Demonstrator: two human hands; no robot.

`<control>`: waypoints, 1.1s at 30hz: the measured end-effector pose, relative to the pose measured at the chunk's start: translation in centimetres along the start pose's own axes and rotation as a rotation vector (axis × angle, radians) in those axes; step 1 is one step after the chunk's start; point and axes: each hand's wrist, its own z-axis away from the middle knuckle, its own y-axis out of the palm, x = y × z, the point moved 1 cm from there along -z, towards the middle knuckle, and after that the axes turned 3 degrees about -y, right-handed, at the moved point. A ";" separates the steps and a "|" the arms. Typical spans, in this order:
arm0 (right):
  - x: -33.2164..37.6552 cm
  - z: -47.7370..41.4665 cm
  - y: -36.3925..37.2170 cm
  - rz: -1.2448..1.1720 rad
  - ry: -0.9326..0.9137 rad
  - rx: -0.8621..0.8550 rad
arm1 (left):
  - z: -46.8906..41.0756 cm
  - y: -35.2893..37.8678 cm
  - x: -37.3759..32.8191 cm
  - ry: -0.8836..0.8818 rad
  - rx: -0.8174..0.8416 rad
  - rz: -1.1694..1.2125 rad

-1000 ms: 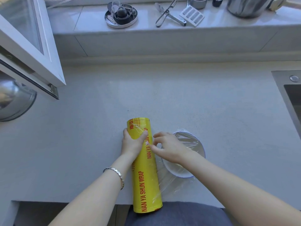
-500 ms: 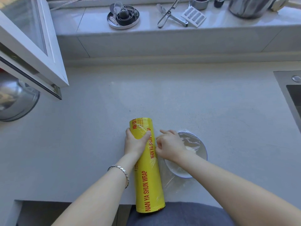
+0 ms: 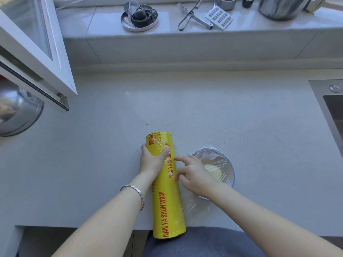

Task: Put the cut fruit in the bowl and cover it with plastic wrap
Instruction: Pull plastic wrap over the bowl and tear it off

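A long yellow plastic wrap roll (image 3: 167,197) lies on the grey counter, pointing away from me, its near end over the counter's front edge. My left hand (image 3: 151,160) grips its far part from the left. Just right of the roll stands a white bowl (image 3: 229,170) with pale yellow cut fruit (image 3: 213,170) inside, under clear film (image 3: 213,158) that still runs to the roll. My right hand (image 3: 194,175) hovers over the bowl's left side, fingers spread, index fingertip touching the film at the roll. It hides the bowl's left rim.
A sink (image 3: 332,112) is set into the counter at the right edge. A steel bowl (image 3: 16,112) sits at far left under an open white window frame (image 3: 46,58). The raised ledge behind holds a round tray (image 3: 139,17), tongs (image 3: 189,15), a grater (image 3: 219,17) and a steel pot (image 3: 280,8).
My right hand has opened from a pinch at the roll and its fingers now spread over the film. The left hand and roll have stayed put.
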 end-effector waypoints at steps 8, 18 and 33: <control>1.5 -0.7 0.7 0.021 0.051 -0.021 | 0.0 0.1 -0.1 0.002 -0.007 -0.014; 0.4 -1.2 1.5 0.082 -0.004 -0.279 | 0.3 -0.2 -0.3 0.007 0.018 -0.022; -0.3 2.7 2.3 0.094 -0.096 -0.068 | 0.7 -0.3 -0.5 0.011 0.018 0.006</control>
